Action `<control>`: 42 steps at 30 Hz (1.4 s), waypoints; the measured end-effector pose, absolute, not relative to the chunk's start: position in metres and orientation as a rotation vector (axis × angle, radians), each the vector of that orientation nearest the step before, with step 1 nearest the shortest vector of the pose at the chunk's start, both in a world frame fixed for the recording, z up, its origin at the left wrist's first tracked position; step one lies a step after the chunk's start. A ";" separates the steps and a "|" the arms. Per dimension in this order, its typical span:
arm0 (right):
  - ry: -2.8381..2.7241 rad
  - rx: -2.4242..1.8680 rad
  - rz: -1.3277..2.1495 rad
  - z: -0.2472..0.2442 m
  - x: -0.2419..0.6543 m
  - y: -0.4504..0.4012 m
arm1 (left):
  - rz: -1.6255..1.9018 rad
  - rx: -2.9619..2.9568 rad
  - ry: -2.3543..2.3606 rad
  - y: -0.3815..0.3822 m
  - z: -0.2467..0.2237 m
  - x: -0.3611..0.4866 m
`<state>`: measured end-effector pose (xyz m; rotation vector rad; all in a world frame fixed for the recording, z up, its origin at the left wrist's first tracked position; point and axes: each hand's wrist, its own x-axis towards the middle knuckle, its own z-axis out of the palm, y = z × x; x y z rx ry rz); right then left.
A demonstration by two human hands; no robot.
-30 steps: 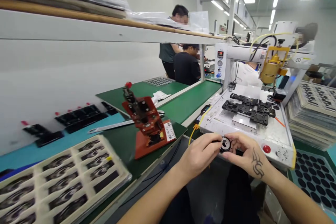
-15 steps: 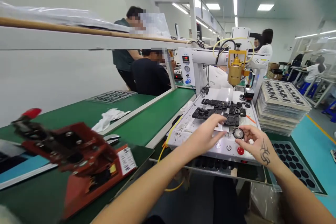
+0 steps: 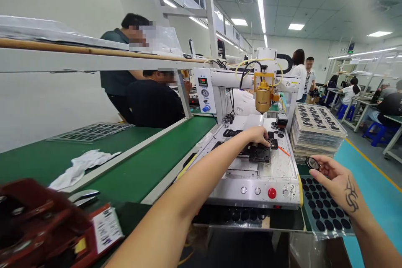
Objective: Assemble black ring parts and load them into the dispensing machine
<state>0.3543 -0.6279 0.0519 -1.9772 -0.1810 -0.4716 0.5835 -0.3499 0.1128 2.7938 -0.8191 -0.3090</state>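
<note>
My left hand (image 3: 259, 136) reaches over the black fixture (image 3: 260, 153) on the white machine's bed, its fingers pressed together at the fixture's right part; whatever they hold is too small to tell. Between the thumb and fingers of my right hand (image 3: 336, 178) is a round black-rimmed part (image 3: 313, 163), held up to the right of the machine (image 3: 220, 192). Above the fixture hangs a gold dispensing head (image 3: 262, 98). An orange stick (image 3: 283, 150) lies on the bed beside the fixture.
A sheet of black discs (image 3: 326, 205) lies below my right hand. Stacked trays (image 3: 317, 134) stand behind it. At the left are a red clamp tool (image 3: 40, 226), a white cloth (image 3: 82, 167) and a green belt (image 3: 150, 163). Several people are farther back.
The view has turned right. My left hand has moved forward onto the fixture and its fingers have closed. My right hand has carried the round part right, away from the machine's front.
</note>
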 end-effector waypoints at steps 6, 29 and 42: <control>-0.262 -1.886 -0.552 0.044 0.393 -0.616 | -0.360 2.827 -0.769 -0.373 0.119 0.585; -0.776 -2.397 -0.056 0.066 0.571 -0.554 | 0.288 2.261 -0.707 -0.248 0.139 0.437; -0.702 -2.427 -0.313 0.057 0.567 -0.537 | 0.313 2.260 -0.600 -0.207 0.122 0.345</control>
